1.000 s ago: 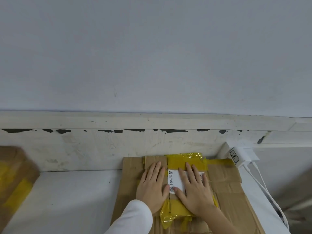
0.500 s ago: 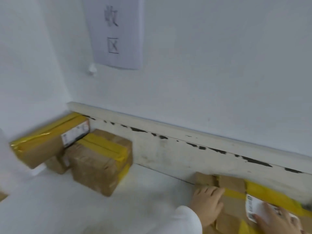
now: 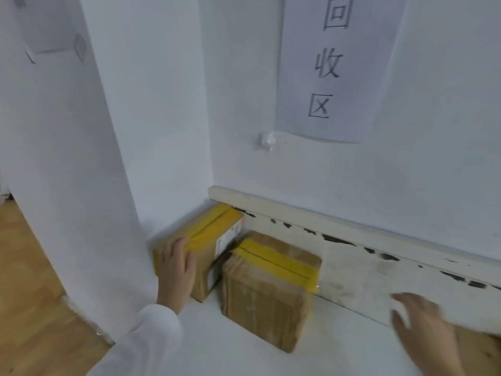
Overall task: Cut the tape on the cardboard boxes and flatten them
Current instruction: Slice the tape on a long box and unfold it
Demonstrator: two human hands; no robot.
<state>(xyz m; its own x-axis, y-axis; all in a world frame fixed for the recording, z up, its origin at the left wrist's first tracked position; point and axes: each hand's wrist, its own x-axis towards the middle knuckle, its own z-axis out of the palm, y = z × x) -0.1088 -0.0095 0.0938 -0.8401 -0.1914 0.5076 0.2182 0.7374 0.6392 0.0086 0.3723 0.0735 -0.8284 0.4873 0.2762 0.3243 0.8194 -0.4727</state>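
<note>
— Since a second ago the view has swung left: both hands have come off the flattened, yellow-taped cardboard, and the left hand [image 3: 176, 270] has reached over to the corner stack.

— What's around it?

— White wall behind, with a paper sign [image 3: 333, 66] bearing three printed characters at about 1 o'clock from the boxes, and a small white knob [image 3: 267, 141] on the wall just under the sign's lower left corner. A chipped white skirting board [image 3: 352, 240] runs along the wall's foot. A white pillar [image 3: 70, 158] stands at 9 o'clock, close against the left box, so that side is hemmed in. Wooden floor [image 3: 27, 280] shows beyond the pillar.

— And the boxes?

— Two, both sealed with yellow tape. The left box [image 3: 214, 237] is wedged in the corner between pillar and skirting, a white label on its right face. The right box [image 3: 268, 294] sits touching or just beside it, at 4 o'clock from it, its tape running across the top.

— The grip?

— Left hand lies on the near end of the left box, fingers curled over the top edge onto the tape, holding it. The right hand [image 3: 417, 318] is at 3 o'clock, well apart from both boxes, blurred, fingers spread and holding nothing. A brown edge of cardboard [image 3: 479, 348] shows beneath it.
</note>
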